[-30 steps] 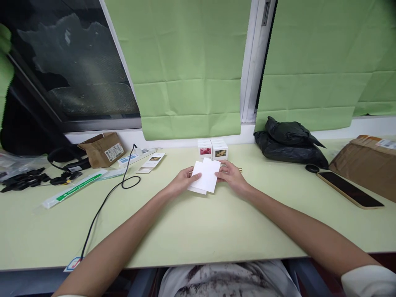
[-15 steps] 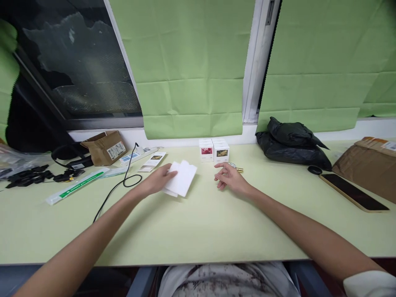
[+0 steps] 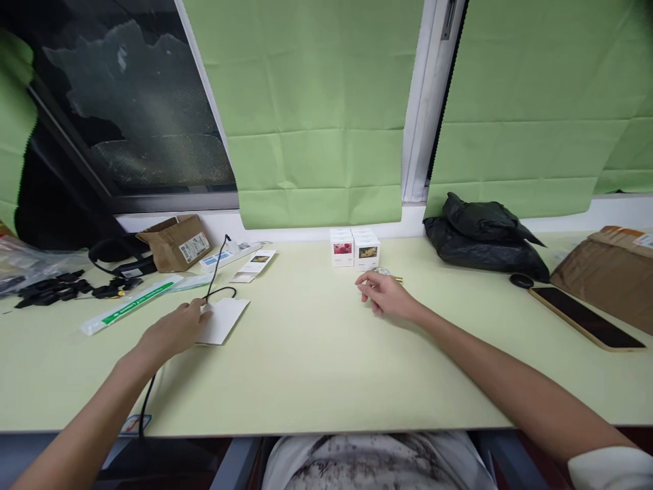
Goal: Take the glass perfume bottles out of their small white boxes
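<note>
Along the back of the pale green desk lies a black plastic bag. Well apart, the left hand grips flat white card over the desk's left part, while the right hand, fingers loosely curled, is just in front of small white boxes and a partly hidden gold-coloured item.

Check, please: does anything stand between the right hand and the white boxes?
Partly: a small gold-ended object lies just beyond the right hand, near the white boxes. From the fingertips, nothing visible is between.
</note>
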Motion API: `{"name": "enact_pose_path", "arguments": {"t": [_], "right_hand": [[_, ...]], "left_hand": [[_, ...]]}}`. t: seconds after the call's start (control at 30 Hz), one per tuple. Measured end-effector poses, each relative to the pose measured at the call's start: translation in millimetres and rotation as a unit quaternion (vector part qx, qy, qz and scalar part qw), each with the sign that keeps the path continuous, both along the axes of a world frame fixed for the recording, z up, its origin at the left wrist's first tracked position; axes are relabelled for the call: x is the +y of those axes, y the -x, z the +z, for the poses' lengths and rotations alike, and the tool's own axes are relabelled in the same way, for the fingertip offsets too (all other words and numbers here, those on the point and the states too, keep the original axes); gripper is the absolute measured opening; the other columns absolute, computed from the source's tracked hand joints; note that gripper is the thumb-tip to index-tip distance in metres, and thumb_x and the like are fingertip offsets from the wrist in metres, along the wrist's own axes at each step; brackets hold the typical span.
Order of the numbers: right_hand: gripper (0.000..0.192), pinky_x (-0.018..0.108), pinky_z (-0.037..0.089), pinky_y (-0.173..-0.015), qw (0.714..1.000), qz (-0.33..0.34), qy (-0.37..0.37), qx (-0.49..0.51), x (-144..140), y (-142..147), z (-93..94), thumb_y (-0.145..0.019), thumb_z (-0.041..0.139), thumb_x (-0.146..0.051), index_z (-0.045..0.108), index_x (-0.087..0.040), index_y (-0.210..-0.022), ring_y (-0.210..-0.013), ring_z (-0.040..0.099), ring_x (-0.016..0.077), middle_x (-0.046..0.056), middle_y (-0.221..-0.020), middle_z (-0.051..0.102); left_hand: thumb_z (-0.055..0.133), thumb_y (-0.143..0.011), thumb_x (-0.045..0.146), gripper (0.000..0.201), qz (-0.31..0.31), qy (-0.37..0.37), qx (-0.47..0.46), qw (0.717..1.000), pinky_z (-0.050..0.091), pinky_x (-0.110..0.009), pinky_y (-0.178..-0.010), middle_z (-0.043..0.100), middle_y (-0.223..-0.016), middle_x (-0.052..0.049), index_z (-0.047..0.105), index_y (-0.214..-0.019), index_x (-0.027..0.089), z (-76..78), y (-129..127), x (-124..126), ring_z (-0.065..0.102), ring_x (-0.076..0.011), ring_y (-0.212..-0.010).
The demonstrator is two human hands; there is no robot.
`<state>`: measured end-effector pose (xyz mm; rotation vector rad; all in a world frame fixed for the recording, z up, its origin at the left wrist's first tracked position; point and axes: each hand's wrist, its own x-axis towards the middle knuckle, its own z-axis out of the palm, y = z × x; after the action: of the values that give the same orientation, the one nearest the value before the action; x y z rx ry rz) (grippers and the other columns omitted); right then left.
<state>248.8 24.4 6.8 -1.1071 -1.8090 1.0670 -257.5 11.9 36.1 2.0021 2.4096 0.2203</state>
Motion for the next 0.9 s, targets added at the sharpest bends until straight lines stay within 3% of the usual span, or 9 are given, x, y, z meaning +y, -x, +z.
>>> {"name": "enact_pose_path", "arguments": {"t": [0.13,0.23,0.3,0.4,0.47,0.63,0.8,0.9], "right_hand": [[0.025,0.029,0.046,-0.056,0.985,-0.069,-0.121,-0.097,5,-11,5.6,-0.104,0.048,-0.046,0.063,-0.026,-0.103,-0.053,0.056,0.0136,-0.003,-0.074,0.066],[0.026,0.032,0.044,-0.070,0.934,-0.147,-0.233,-0.225,11,-20,6.8,-0.106,0.044,-0.038,0.064,-0.025,-0.096,-0.069,0.060,0.0186,0.000,-0.076,0.067],[0.025,0.035,0.044,-0.079,0.890,-0.184,-0.283,-0.306,16,-25,5.7,-0.105,0.045,-0.037,0.064,-0.023,-0.096,-0.087,0.061,0.0238,0.006,-0.090,0.070],[0.028,0.041,0.042,-0.090,0.834,-0.224,-0.299,-0.405,21,-30,2.1,-0.102,0.052,-0.043,0.064,-0.018,-0.108,-0.107,0.057,0.0322,0.016,-0.113,0.067],[0.041,0.045,0.042,-0.092,0.818,-0.246,-0.266,-0.447,23,-32,-0.4,-0.100,0.054,-0.052,0.062,-0.015,-0.117,-0.111,0.055,0.0356,0.019,-0.121,0.063],[0.064,0.048,0.040,-0.097,0.829,-0.239,-0.153,-0.482,23,-36,-4.8,-0.097,0.051,-0.067,0.061,-0.011,-0.125,-0.118,0.054,0.0390,0.022,-0.125,0.062],[0.059,0.047,0.040,-0.099,0.845,-0.212,-0.103,-0.481,26,-41,-7.6,-0.099,0.049,-0.062,0.061,-0.012,-0.128,-0.123,0.053,0.0391,0.023,-0.133,0.059],[0.065,0.047,0.040,-0.100,0.853,-0.214,-0.098,-0.466,30,-43,-10.2,-0.097,0.051,-0.068,0.061,-0.013,-0.129,-0.124,0.053,0.0391,0.023,-0.134,0.059]], "left_hand": [[0.031,-0.105,0.036,0.042,0.008,0.041,0.113,0.993,0.052,-0.052,-0.086,0.069,-0.123,-0.023,0.055,-0.130,0.012,9.1,-23,-13,0.065,-0.0417,-0.111],[0.030,-0.105,0.031,0.041,0.020,0.002,0.187,0.982,0.052,-0.053,-0.085,0.066,-0.124,-0.024,0.055,-0.130,0.009,15.0,-45,-22,0.063,-0.0427,-0.114],[0.032,-0.105,0.029,0.041,0.011,-0.030,0.218,0.975,0.053,-0.054,-0.086,0.064,-0.128,-0.024,0.056,-0.131,0.009,17.3,-60,-25,0.061,-0.0427,-0.116],[0.032,-0.105,0.033,0.045,-0.060,-0.081,0.200,0.975,0.052,-0.053,-0.088,0.063,-0.131,-0.023,0.056,-0.136,0.012,19.1,-84,-25,0.062,-0.0419,-0.117],[0.036,-0.104,0.037,0.044,-0.109,-0.106,0.149,0.977,0.052,-0.051,-0.090,0.063,-0.134,-0.020,0.058,-0.136,0.016,20.3,-101,-23,0.063,-0.0401,-0.117],[0.042,-0.103,0.053,0.042,-0.203,-0.076,-0.055,0.975,0.053,-0.040,-0.084,0.071,-0.123,-0.009,0.059,-0.131,0.026,22.9,-151,-10,0.070,-0.0287,-0.103],[0.045,-0.103,0.056,0.042,-0.326,-0.082,-0.154,0.929,0.053,-0.038,-0.085,0.070,-0.125,-0.007,0.060,-0.132,0.029,12.7,-200,11,0.069,-0.0255,-0.105],[0.047,-0.103,0.054,0.041,-0.364,-0.070,-0.193,0.909,0.054,-0.039,-0.090,0.068,-0.125,-0.007,0.060,-0.132,0.028,-1.1,-226,23,0.067,-0.0259,-0.110]]}}
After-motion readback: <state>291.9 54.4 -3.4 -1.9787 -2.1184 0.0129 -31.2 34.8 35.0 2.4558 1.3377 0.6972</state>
